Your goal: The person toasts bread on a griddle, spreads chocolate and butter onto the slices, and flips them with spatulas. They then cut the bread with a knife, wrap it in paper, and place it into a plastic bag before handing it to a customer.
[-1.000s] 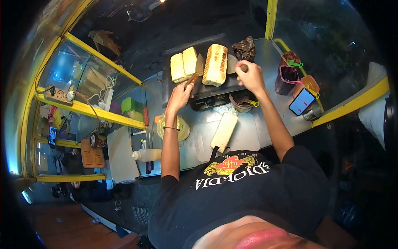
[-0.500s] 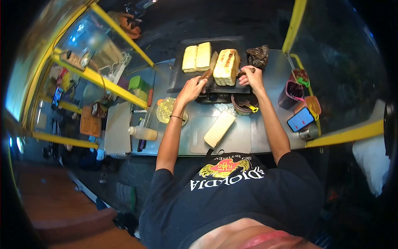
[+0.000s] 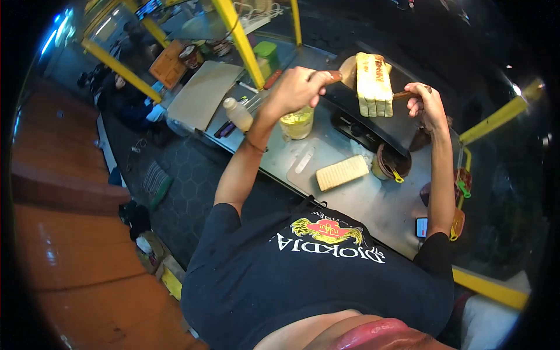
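My left hand [image 3: 300, 90] is closed around the wooden handle of a broad-bladed spatula [image 3: 348, 71]. The blade sits against the left side of a thick block of sliced bread [image 3: 373, 87], pale yellow with browned patches on top. On the opposite side, my right hand [image 3: 429, 105] grips a second wooden-handled spatula [image 3: 402, 94], whose blade is hidden by the bread. Between the two tools, the block appears raised over the black griddle [image 3: 396, 131]. Another pale bread block [image 3: 342, 172] lies on a cutting board [image 3: 297, 175] nearer my body.
A jar of yellow spread [image 3: 296, 129] and a squeeze bottle [image 3: 238, 114] stand left on the metal counter. A dark tub [image 3: 388, 163] holds a yellow-handled utensil. The phone [image 3: 421, 227] lies near my right arm. Yellow frame posts [image 3: 239, 41] rise at the stall's edges.
The view has turned and tilted. Both hands have come up with the spatulas, and the browned bread block looks lifted nearer to the camera. The two pale blocks on the griddle no longer show.
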The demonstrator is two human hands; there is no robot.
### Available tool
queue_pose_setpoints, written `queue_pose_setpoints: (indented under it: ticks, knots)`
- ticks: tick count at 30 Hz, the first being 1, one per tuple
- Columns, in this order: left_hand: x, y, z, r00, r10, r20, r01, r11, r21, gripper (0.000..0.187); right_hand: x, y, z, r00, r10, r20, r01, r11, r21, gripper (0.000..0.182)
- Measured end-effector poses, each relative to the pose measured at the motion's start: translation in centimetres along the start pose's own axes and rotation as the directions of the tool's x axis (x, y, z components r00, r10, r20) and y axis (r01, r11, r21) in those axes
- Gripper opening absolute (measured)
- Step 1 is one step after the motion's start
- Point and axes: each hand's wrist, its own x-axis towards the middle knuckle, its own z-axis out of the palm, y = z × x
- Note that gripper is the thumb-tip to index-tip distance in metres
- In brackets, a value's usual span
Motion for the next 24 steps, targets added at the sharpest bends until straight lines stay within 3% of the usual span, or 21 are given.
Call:
queue_pose_setpoints:
  ticks: [2,5,11,15,20,22,23,24]
  knots:
    - [-3.4,2.4,-4.3,0.999,-0.044,-0.028,0.043,0.997,-0.062,0.045,1.9,-0.9,2.9,0.994,0.002,0.105,-0.004,1.000,0.014,0.024]
    - [-5.9,-0.2,-10.9,0.983,-0.117,-0.143,0.112,0.993,-0.045,0.048,5.2,-2.0,9.2,0.956,0.011,0.292,-0.033,0.997,0.068,0.024]
    - [-11.1,-3.4,-23.7,0.923,-0.215,-0.318,0.222,0.975,-0.015,0.049,12.1,-3.1,25.3,0.854,0.031,0.519,-0.116,0.985,0.131,0.023]
    - [-11.8,-9.4,-31.9,0.907,-0.269,-0.326,0.281,0.960,-0.008,0.051,16.3,-3.0,36.5,0.845,0.117,0.522,-0.171,0.984,0.055,0.026]
    - [-10.5,-19.0,-39.0,0.912,-0.310,-0.269,0.334,0.941,0.048,0.044,22.3,2.0,49.7,0.826,0.256,0.502,-0.311,0.950,0.026,0.027]
    - [-8.0,-26.9,-42.7,0.916,-0.359,-0.178,0.387,0.909,0.158,0.048,23.6,3.7,55.2,0.868,0.221,0.444,-0.233,0.972,-0.029,0.027]
    - [-6.7,-29.3,-43.9,0.920,-0.355,-0.168,0.381,0.910,0.162,0.048,24.3,4.7,57.8,0.879,0.179,0.443,-0.123,0.981,-0.153,0.029]
    - [-5.7,-31.2,-44.9,0.930,-0.346,-0.126,0.368,0.864,0.343,0.050,24.9,5.4,60.1,0.884,0.140,0.446,-0.015,0.962,-0.272,0.030]
